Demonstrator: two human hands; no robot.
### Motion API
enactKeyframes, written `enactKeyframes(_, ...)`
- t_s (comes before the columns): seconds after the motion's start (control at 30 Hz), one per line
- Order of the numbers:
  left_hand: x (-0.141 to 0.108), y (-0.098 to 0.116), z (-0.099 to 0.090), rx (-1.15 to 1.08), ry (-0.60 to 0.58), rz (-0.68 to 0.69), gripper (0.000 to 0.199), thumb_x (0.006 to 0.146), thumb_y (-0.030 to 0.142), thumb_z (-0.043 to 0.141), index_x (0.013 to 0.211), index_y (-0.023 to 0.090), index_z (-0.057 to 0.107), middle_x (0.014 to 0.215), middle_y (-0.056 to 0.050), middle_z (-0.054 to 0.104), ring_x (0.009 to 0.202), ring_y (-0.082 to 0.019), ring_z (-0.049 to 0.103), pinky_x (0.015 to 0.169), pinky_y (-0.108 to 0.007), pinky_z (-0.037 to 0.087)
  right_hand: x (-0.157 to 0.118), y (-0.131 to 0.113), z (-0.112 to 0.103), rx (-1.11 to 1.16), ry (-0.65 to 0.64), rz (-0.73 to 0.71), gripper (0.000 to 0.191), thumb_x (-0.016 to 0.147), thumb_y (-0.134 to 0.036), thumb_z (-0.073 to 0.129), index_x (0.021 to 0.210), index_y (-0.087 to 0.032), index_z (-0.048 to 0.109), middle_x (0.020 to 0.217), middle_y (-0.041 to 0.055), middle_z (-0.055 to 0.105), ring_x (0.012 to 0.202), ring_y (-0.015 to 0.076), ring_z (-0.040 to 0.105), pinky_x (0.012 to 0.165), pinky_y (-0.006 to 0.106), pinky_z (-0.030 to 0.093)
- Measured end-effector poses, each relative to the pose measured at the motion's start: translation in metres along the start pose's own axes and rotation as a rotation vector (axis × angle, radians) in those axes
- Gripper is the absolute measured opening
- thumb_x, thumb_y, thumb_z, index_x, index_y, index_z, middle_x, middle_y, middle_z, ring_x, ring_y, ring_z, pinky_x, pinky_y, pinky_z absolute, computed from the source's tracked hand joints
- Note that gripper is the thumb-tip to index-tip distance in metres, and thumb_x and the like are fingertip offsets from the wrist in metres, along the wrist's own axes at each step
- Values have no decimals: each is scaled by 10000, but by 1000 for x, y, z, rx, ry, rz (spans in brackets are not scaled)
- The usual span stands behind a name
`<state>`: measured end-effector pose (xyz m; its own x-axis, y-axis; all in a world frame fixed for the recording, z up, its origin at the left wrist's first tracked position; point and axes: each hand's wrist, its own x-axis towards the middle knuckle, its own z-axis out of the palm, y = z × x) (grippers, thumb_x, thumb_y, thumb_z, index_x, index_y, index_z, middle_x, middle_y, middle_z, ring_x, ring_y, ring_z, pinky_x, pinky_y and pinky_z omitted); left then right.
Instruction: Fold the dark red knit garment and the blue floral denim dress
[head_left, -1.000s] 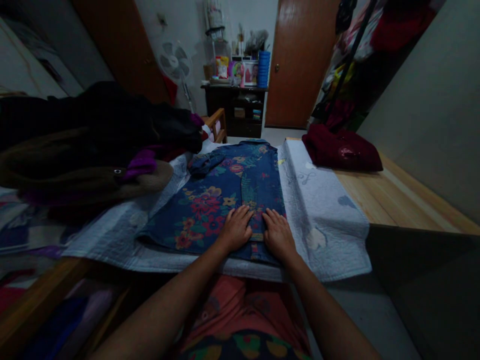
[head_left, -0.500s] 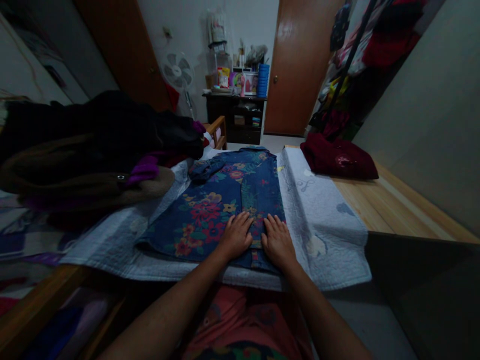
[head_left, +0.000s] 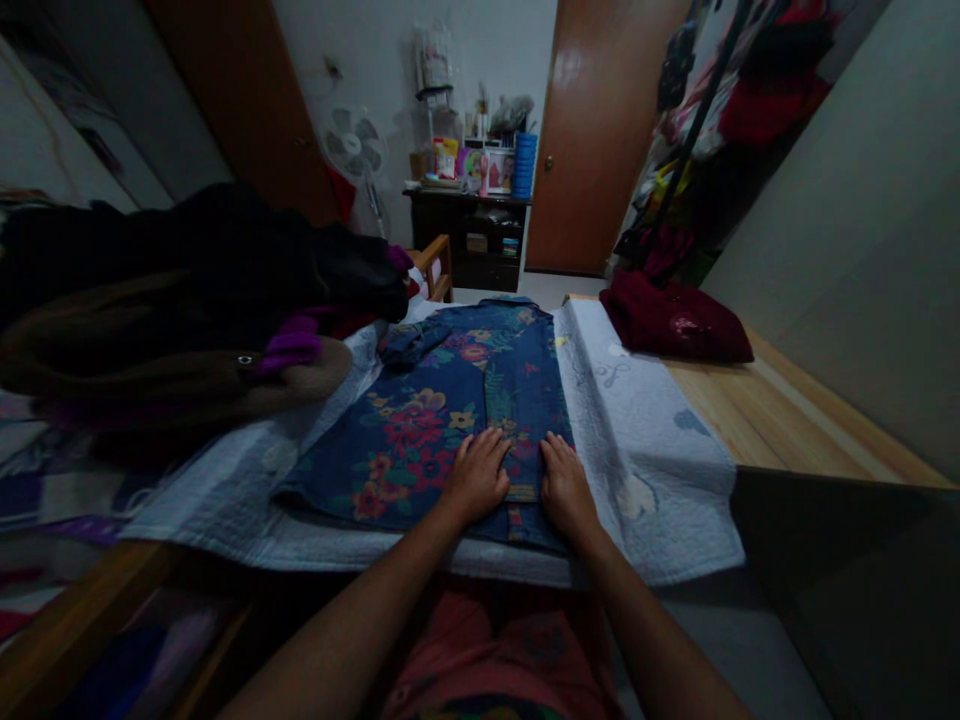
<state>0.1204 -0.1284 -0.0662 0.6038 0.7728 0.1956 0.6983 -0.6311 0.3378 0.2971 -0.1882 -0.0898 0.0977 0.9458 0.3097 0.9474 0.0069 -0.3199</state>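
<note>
- My left hand (head_left: 478,478) is resting open, palm down, on the floral denim garment (head_left: 424,425).
- My right hand (head_left: 568,490) is open on it too, near its right edge.
- Garment's lying on the pale quilt (head_left: 637,420), between the dark clothes pile (head_left: 187,270) and some maroon fabric (head_left: 679,322).

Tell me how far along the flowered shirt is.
Looks done: the flowered shirt lies mostly flat, its right side folded inward. In hand: the left hand and right hand rest near the hem. Perhaps remaining: the sleeve, bunched at upper left.
</note>
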Motion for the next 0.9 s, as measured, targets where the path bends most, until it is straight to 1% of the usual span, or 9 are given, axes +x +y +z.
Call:
enactKeyframes(0.1, 0, 1, -1, 0, 5, 2, 521, 828, 199, 478, 1349, 206, 495, 1490, -83, 436, 1406, -225, 322, 1165, -497, 221, 1, 1, -2, 10, -16, 17, 575, 784, -5, 354, 1320, -74, 550, 1442, 166, 476, 1373, 241, 382, 1121, 451, 320)
enactKeyframes(0.2, 0, 1, -1, 2, -1, 3, 515, 831, 200, 473, 1346, 200, 498, 1490, -86, 436, 1406, -228, 324, 1164, -496, 225, 8, -5, -16, -42, -88, 26, 558, 770, -23, 404, 1306, -54, 556, 1431, 179, 484, 1343, 255, 421, 1109, 415, 336)
enactKeyframes(0.3, 0, 1, -1, -2, 1, 5, 514, 830, 201, 472, 1343, 197, 501, 1494, -84, 430, 1408, -232, 319, 1166, -498, 222, 23, -13, -32, -75, -172, 12, 427, 807, -64, 428, 1177, -81, 640, 1308, 177, 593, 1215, 250, 543, 1051, 365, 388)
enactKeyframes(0.37, 0, 0, 0, -5, 1, 7, 520, 827, 203, 477, 1346, 201, 498, 1496, -84, 427, 1410, -234, 315, 1166, -503, 220, 37, -16, -37, -83, -172, -1, 371, 859, -100, 408, 1142, -98, 649, 1244, 169, 633, 1169, 242, 571, 1028, 356, 399)
enactKeyframes(0.47, 0, -1, 0, -1, -5, 6, 522, 826, 202, 479, 1349, 207, 495, 1503, -84, 417, 1409, -233, 315, 1166, -505, 216, 57, -12, -29, -103, -138, -37, 423, 914, -182, 414, 1302, -71, 538, 1396, 185, 516, 1303, 262, 458, 1081, 396, 335)
enactKeyframes(0.53, 0, -1, 0, 1, -4, 7, 523, 826, 199, 481, 1349, 212, 494, 1502, -82, 420, 1406, -231, 318, 1167, -501, 216, 68, -4, -18, -121, -175, -46, 479, 931, -264, 442, 1360, -56, 481, 1466, 195, 433, 1359, 277, 389, 1106, 418, 296)
enactKeyframes(0.6, 0, -2, 0, 2, -3, 10, 528, 826, 198, 482, 1353, 216, 488, 1499, -79, 424, 1405, -231, 319, 1167, -498, 219, 75, 6, -9, -147, -215, -24, 525, 946, -350, 440, 1376, -50, 466, 1481, 204, 409, 1372, 286, 369, 1107, 419, 285)
enactKeyframes(0.73, 0, -2, 0, 6, -1, 12, 534, 820, 194, 484, 1354, 217, 484, 1504, -76, 415, 1410, -235, 310, 1173, -501, 209, 78, 16, 0, -190, -175, 12, 584, 962, -418, 398, 1430, -69, 411, 1522, 184, 351, 1406, 294, 307, 1115, 431, 254)
enactKeyframes(0.9, 0, -1, 0, 7, -9, 6, 542, 819, 188, 483, 1360, 214, 477, 1506, -78, 411, 1415, -235, 298, 1172, -503, 205, 74, 14, 0, -189, -158, 24, 578, 961, -416, 390, 1435, -86, 415, 1527, 163, 353, 1409, 284, 303, 1120, 421, 234)
